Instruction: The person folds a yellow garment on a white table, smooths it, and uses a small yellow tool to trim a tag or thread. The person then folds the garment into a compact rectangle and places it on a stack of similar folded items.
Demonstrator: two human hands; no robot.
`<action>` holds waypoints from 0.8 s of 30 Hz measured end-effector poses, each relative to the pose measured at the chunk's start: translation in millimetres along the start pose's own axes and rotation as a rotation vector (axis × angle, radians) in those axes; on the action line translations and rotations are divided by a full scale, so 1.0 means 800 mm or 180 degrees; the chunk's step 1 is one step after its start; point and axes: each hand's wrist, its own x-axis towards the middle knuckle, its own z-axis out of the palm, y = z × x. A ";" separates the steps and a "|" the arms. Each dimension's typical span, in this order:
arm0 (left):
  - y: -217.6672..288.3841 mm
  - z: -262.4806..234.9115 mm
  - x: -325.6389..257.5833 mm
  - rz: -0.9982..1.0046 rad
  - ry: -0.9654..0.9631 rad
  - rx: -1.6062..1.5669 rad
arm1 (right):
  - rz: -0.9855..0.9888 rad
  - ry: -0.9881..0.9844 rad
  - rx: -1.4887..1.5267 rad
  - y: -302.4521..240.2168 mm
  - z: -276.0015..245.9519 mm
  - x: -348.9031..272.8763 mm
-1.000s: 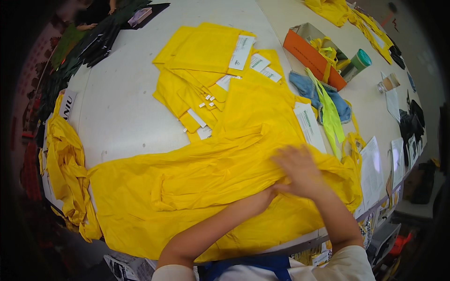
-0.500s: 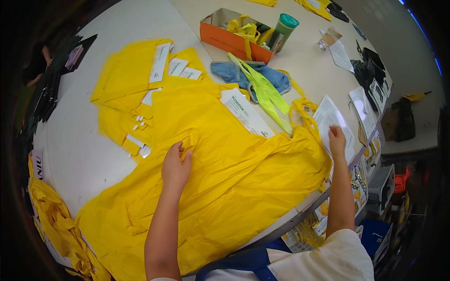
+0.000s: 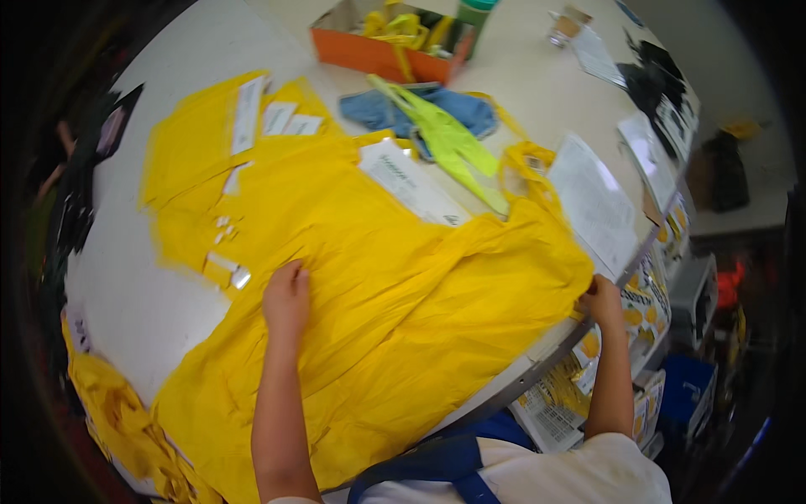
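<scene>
Throughout the head view, you face a pale, smooth work surface (image 3: 109, 277), its edges bowed by the lens. Locate the large, creased yellow fabric garment (image 3: 378, 353): it lies spread across the near part of the surface, directly in front of you.

Your left hand (image 3: 288, 298) is at the garment's upper left edge, with the fingers drawn together near the thumb; you cannot tell from this view whether a fold is pinched between them. Your right hand (image 3: 603, 301) is at the garment's right end, close to the surface's edge, with thumb and curled fingers pinching the fabric.

Beyond the garment on your left, note the stack of folded yellow fabric pieces (image 3: 201, 126) bearing white rectangular labels (image 3: 246, 113). Toward the centre lies a long white printed card (image 3: 403, 181). Past it, a fluorescent yellow-green strip (image 3: 453, 155) crosses a blue denim piece (image 3: 369, 109).

Farther out stands an open orange rectangular box (image 3: 361, 55) holding yellow strips, with a green-lidded cylindrical canister (image 3: 478, 7) beside it. On your right, a white printed paper sheet (image 3: 592, 202) lies just beside the garment. On your far left, crumpled yellow fabric (image 3: 109, 391) lies along the surface's edge.
</scene>
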 end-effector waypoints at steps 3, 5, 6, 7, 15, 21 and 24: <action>0.030 -0.009 -0.011 0.0473 -0.0110 0.0501 | 0.0032 0.0255 0.0371 -0.035 0.004 -0.028; 0.030 -0.018 -0.016 0.0092 -0.0354 0.0173 | -0.0247 0.0149 0.0193 0.011 0.018 -0.019; 0.025 -0.020 -0.015 -0.0221 -0.0261 0.0076 | 0.0041 -0.0064 0.0494 -0.004 0.009 -0.025; 0.022 -0.021 -0.011 -0.0503 -0.0166 -0.0078 | -0.0286 0.0093 0.0382 0.021 0.014 -0.023; 0.001 0.005 0.060 -0.0219 0.0123 0.0594 | -0.0288 0.0318 -0.0173 0.019 0.021 -0.016; -0.012 0.033 0.066 -0.0179 0.0202 0.0879 | -0.0264 0.0228 -0.0343 0.032 0.037 -0.008; -0.016 0.039 0.064 -0.0040 0.0394 0.0816 | -0.0450 0.0430 -0.0034 0.010 0.039 -0.022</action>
